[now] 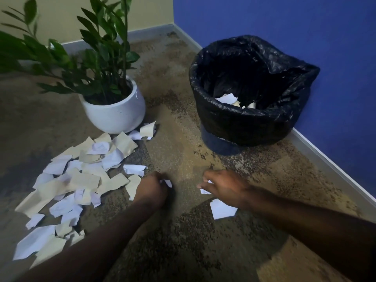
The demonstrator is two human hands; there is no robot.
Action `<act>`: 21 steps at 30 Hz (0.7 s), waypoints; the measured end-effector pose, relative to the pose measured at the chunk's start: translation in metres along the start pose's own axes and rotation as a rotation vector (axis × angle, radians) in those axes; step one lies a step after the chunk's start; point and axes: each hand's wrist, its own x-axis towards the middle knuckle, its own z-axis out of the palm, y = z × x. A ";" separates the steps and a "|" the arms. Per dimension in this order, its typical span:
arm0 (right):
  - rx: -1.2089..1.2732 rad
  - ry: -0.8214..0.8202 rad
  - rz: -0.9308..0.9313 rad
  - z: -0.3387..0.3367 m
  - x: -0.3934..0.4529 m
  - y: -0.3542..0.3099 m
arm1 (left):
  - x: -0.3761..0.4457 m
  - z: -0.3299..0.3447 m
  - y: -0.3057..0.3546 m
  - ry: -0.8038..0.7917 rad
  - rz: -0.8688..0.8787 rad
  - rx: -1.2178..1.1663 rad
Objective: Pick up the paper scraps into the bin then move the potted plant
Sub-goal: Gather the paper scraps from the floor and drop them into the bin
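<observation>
Gathering paper scraps (85, 180) off the carpet (183, 251), I am working at the near edge of the heap, which is spreading to my left, in front of the potted plant (114, 106). My left hand (151, 190) is curling round a small white scrap (168, 183), and my right hand (221, 190) is pinching another white piece (204, 191) between fingertips and thumb. One more loose scrap (222, 210) is lying just under my right wrist.

The bin (250, 102), lined with a black bag, is standing ahead and to the right, against the blue wall (284, 21), with a few scraps already lying in it. My right hand is the nearer one to it, so I am judging that hand should drop first, travelling forward and slightly right over the rim. The heap is running lengthwise from the pot toward my left elbow.

Some scraps are showing faint marks, too blurred to read.
</observation>
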 end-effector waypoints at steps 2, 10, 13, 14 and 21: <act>0.033 0.048 0.012 -0.007 0.007 -0.006 | -0.001 -0.003 0.000 0.021 0.030 -0.024; 0.070 0.258 0.009 -0.027 0.022 -0.020 | -0.007 -0.010 0.026 0.114 0.117 -0.129; 0.115 0.344 -0.042 -0.045 0.027 -0.031 | -0.003 -0.026 0.050 0.220 0.190 -0.258; 0.131 0.387 -0.067 -0.054 0.029 -0.035 | -0.001 -0.035 0.060 0.272 0.227 -0.288; 0.324 0.688 -0.195 -0.147 0.047 -0.072 | -0.002 -0.123 0.156 0.357 0.332 -0.727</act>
